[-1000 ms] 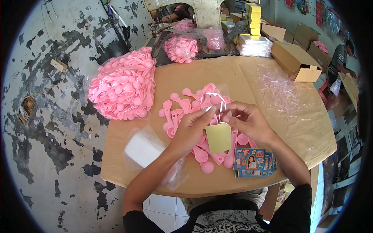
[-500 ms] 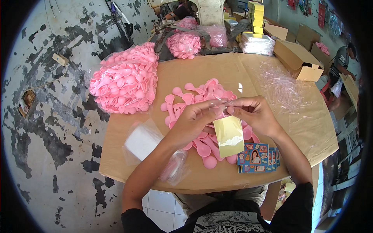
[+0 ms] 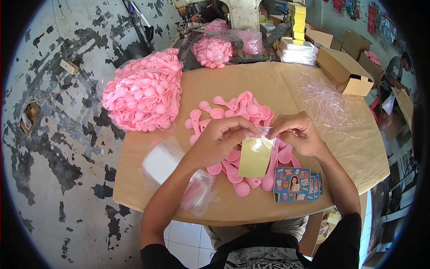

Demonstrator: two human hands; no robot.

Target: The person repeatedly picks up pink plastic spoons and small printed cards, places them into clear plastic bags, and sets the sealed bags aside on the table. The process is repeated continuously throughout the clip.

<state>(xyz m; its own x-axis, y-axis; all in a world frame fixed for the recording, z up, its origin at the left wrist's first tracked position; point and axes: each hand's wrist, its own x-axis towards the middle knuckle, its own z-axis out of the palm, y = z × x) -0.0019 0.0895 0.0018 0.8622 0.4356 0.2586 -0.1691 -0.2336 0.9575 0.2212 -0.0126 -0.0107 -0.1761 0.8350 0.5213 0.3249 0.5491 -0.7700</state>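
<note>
While we pinch the clear sleeve (image 3: 262, 133) between both sets of fingertips, our left hand (image 3: 221, 139) and right hand (image 3: 298, 133) sit nearly touching above the table middle, each clamped on the sleeve's top edge. A pale yellow card (image 3: 255, 157) hangs inside it, just below and between the hands, tilted slightly.

Directly under and beyond both hands: loose pink spoons (image 3: 237, 112), spread out and overlapping; several are covered by our palms, so we can't tell the count. Just below the right wrist: a stack of printed blue cards (image 3: 295, 184), close to the near table edge. Beside the left forearm: a white pack in clear wrap (image 3: 160, 162), and a clear bag with something pink inside (image 3: 197, 193), contents hard to make out, overhanging the near edge.

Well left of the left hand: a big bag of pink spoons (image 3: 143, 96), hanging past the table's left edge. Right of the right hand: crumpled clear film (image 3: 324, 103) over bare brown tabletop (image 3: 358, 152), the widest open room. Far side: open cardboard box (image 3: 345, 71), more bagged spoons (image 3: 212, 50), cut off by clutter. A person (image 3: 396, 74) stands at the far right, partly cropped.
</note>
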